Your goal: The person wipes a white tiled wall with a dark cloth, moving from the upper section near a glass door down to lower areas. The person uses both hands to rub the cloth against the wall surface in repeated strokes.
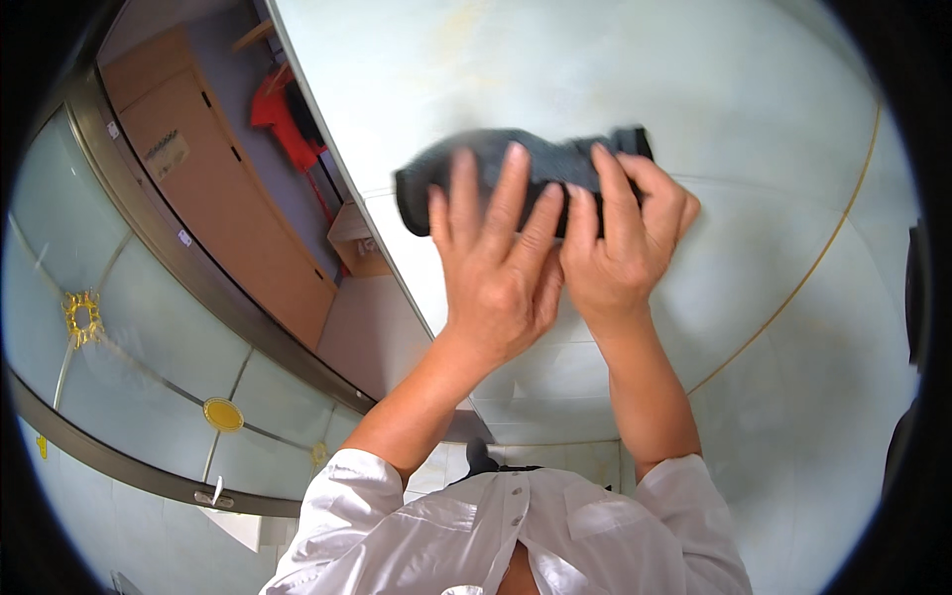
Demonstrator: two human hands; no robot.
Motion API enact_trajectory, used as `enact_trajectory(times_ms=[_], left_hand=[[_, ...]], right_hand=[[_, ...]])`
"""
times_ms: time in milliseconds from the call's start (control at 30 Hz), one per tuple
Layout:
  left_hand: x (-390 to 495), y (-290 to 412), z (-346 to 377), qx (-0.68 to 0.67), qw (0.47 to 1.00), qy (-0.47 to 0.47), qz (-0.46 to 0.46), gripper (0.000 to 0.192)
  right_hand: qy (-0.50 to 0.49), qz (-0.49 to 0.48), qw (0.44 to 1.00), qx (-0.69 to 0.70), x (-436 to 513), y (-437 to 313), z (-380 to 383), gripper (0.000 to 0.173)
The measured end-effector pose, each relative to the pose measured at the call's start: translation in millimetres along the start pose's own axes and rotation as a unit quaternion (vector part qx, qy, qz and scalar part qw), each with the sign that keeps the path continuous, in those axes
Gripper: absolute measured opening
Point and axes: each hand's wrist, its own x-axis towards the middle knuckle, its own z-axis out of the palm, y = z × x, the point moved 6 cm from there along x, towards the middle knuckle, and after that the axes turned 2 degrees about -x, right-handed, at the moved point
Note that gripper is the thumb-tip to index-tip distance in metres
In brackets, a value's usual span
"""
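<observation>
A long, dark grey cloth-like bundle (491,152) with black ends lies sideways against the pale tiled wall (580,67). My left hand (498,268) covers its left and middle part, fingers spread across it and slightly blurred. Close beside it, my right hand (625,230) grips the right end with bent fingers. The hands nearly touch where they meet. What the bundle is exactly cannot be told, and its wall side is hidden.
At left stands a metal-framed glass door (149,312) with gold ornaments. Through the doorway show a brown wooden door (230,193), a hanging red garment (279,123) and a small wooden cabinet (364,234). Dark objects (916,297) sit at the right rim.
</observation>
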Motion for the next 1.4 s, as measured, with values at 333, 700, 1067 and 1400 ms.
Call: enact_trajectory(times_ms=[333,700,1067,1400], left_hand=[[-10.2,-2.9,0.5,-0.024,0.999,0.034,-0.021,0.073],[-23.2,1.3,-9.6,-0.014,0.996,0.080,-0.045,0.066],[-38.8,27.5,11.7,-0.082,0.994,0.010,-0.065,0.059],[-35.0,-18.7,-25.0,-0.007,0.992,0.096,-0.084,0.060]], right_hand=[[-0.017,0.008,1.000,0.025,-13.8,5.5,-2.0,0.041],[-0.099,-0.004,0.994,0.049,-26.4,-5.9,-4.3,0.053],[-0.052,0.056,0.997,-0.006,-51.4,8.3,-30.7,0.039],[-0.101,-0.016,0.994,0.030,-42.7,-38.0,0.9,0.042]])
